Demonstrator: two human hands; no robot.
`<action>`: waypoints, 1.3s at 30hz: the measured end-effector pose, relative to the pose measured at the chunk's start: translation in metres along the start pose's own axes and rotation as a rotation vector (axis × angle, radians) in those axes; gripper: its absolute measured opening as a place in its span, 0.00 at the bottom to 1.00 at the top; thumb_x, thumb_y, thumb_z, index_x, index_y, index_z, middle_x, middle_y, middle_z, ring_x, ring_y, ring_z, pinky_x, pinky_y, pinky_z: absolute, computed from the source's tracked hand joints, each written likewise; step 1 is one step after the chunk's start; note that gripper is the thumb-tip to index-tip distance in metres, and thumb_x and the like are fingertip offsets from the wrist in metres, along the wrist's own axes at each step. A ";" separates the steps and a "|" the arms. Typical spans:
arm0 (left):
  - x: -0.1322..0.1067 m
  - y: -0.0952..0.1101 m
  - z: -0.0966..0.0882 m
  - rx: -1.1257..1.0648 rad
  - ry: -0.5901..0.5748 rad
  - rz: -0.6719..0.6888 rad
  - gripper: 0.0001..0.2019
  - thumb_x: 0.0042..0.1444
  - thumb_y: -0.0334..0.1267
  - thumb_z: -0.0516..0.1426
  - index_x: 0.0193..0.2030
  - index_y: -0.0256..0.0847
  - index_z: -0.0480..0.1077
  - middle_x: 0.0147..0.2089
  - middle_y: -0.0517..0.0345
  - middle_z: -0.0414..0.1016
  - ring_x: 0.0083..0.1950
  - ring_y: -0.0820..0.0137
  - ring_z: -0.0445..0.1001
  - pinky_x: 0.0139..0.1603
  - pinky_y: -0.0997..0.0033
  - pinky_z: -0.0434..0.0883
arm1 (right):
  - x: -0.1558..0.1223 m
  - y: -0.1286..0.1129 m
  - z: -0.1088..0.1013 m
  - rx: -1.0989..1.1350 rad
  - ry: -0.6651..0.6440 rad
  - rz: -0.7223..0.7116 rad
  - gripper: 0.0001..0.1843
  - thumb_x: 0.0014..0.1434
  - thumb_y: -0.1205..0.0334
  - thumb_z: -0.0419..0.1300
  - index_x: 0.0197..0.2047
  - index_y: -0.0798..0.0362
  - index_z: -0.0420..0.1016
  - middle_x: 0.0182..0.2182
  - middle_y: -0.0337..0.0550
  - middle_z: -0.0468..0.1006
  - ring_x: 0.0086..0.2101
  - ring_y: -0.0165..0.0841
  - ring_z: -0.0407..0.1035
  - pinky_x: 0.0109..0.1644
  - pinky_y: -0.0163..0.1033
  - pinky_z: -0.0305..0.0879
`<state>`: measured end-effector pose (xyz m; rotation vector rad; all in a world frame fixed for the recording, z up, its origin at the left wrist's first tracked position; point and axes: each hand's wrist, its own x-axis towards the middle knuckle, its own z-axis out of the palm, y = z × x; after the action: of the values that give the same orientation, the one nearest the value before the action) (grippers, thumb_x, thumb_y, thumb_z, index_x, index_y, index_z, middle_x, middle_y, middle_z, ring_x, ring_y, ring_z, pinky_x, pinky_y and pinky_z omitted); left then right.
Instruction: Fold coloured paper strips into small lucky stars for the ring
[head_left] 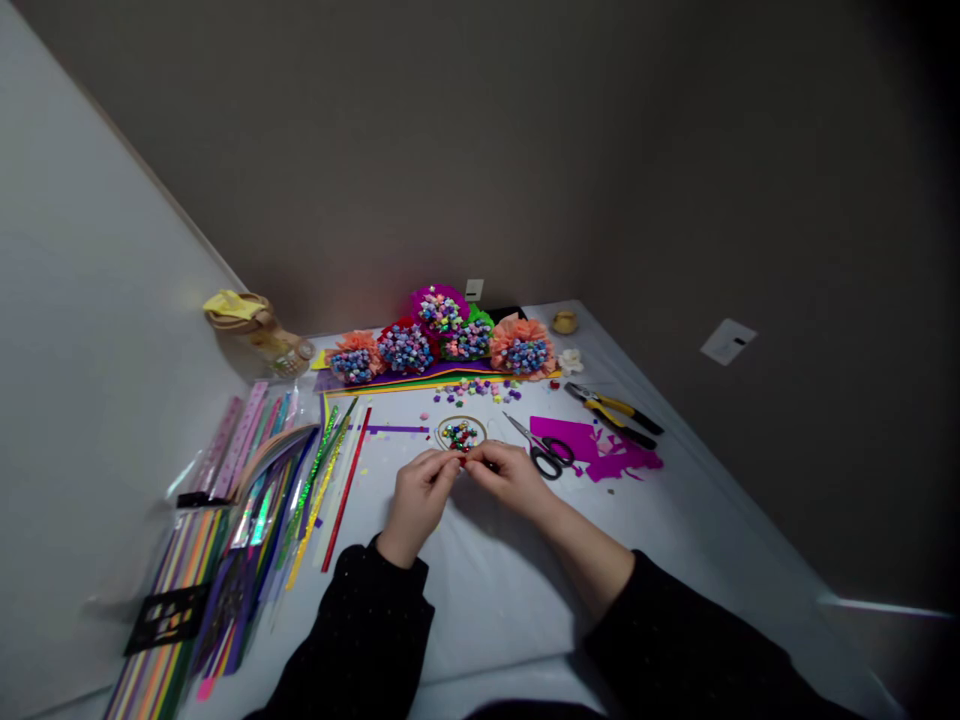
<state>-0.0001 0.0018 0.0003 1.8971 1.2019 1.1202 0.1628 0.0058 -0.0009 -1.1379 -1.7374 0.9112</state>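
Note:
Close together over the white table, my left hand (417, 500) and my right hand (510, 478) are both closed in a pinch. Between their fingertips sits a small red piece (462, 461), mostly hidden, too small to tell its exact form. Right behind the fingertips is a round dish (484, 430) with shiny multicoloured paper stars (459, 434) in it. Scissors (551, 456) with black handles lie just right of my right hand, partly over magenta paper (566, 437).
Pliers (615, 412) with yellow-black handles lie at the right. Loose pastel stars (480, 391) are scattered behind the dish. Star-filled paper flowers (405, 347) line the back. Glittery strips (346, 490) and bundled paper strips (165, 610) cover the left, below a tan boot-shaped holder (262, 335).

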 end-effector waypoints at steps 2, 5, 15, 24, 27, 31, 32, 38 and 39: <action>0.000 0.001 0.001 0.007 0.007 -0.009 0.09 0.58 0.35 0.53 0.38 0.39 0.75 0.36 0.53 0.77 0.38 0.69 0.74 0.39 0.71 0.71 | 0.000 0.000 0.000 -0.004 0.003 -0.006 0.07 0.55 0.65 0.55 0.28 0.54 0.73 0.26 0.41 0.75 0.28 0.29 0.68 0.34 0.33 0.63; 0.000 0.002 0.001 0.025 0.016 -0.003 0.09 0.58 0.35 0.53 0.38 0.38 0.75 0.35 0.52 0.77 0.38 0.69 0.75 0.39 0.71 0.71 | 0.000 0.000 0.001 -0.007 0.010 -0.002 0.07 0.55 0.65 0.55 0.28 0.54 0.73 0.25 0.40 0.75 0.28 0.29 0.68 0.34 0.33 0.63; -0.005 -0.004 0.009 0.147 0.064 0.119 0.10 0.59 0.33 0.52 0.42 0.38 0.74 0.37 0.51 0.77 0.40 0.69 0.74 0.42 0.68 0.72 | -0.003 0.002 0.009 -0.041 0.059 0.026 0.08 0.54 0.68 0.53 0.28 0.52 0.72 0.25 0.41 0.74 0.29 0.31 0.67 0.35 0.35 0.62; -0.002 -0.001 0.003 0.106 0.027 0.125 0.09 0.59 0.31 0.53 0.42 0.40 0.74 0.37 0.53 0.76 0.39 0.70 0.73 0.41 0.70 0.71 | 0.000 -0.002 0.007 0.267 0.026 0.220 0.08 0.52 0.61 0.55 0.26 0.54 0.70 0.23 0.39 0.72 0.24 0.28 0.63 0.29 0.34 0.59; 0.000 0.003 -0.001 0.056 0.013 0.147 0.09 0.58 0.31 0.53 0.41 0.40 0.74 0.36 0.54 0.76 0.38 0.70 0.73 0.40 0.70 0.71 | 0.000 -0.002 0.005 0.480 -0.048 0.363 0.13 0.52 0.53 0.56 0.26 0.55 0.70 0.21 0.37 0.70 0.19 0.24 0.57 0.22 0.31 0.53; 0.002 0.005 -0.003 0.043 0.053 0.121 0.07 0.57 0.33 0.55 0.38 0.40 0.74 0.35 0.54 0.76 0.37 0.70 0.73 0.37 0.71 0.71 | -0.001 0.000 0.007 0.630 -0.080 0.455 0.16 0.49 0.50 0.60 0.25 0.55 0.69 0.19 0.35 0.68 0.16 0.22 0.53 0.19 0.30 0.47; 0.002 0.004 -0.003 0.038 0.070 0.114 0.06 0.56 0.33 0.56 0.36 0.40 0.74 0.34 0.55 0.76 0.36 0.71 0.73 0.37 0.71 0.71 | -0.001 0.000 0.008 0.651 -0.086 0.465 0.16 0.49 0.49 0.61 0.25 0.55 0.69 0.19 0.35 0.68 0.16 0.21 0.52 0.18 0.29 0.46; 0.002 0.005 -0.004 0.037 0.062 0.158 0.06 0.57 0.32 0.55 0.36 0.40 0.74 0.34 0.54 0.76 0.37 0.70 0.74 0.39 0.69 0.71 | -0.001 -0.002 0.008 0.665 -0.068 0.449 0.17 0.48 0.49 0.62 0.26 0.55 0.69 0.19 0.34 0.66 0.17 0.21 0.52 0.19 0.29 0.47; 0.002 0.006 -0.005 0.045 0.051 0.158 0.07 0.57 0.32 0.55 0.37 0.40 0.74 0.35 0.54 0.76 0.38 0.70 0.74 0.40 0.69 0.71 | -0.001 -0.002 0.007 0.655 -0.063 0.441 0.17 0.48 0.49 0.62 0.26 0.55 0.68 0.19 0.34 0.66 0.17 0.22 0.52 0.19 0.29 0.47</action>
<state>-0.0016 0.0015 0.0077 2.0380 1.1294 1.2400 0.1555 0.0034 -0.0021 -1.0514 -1.0936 1.6478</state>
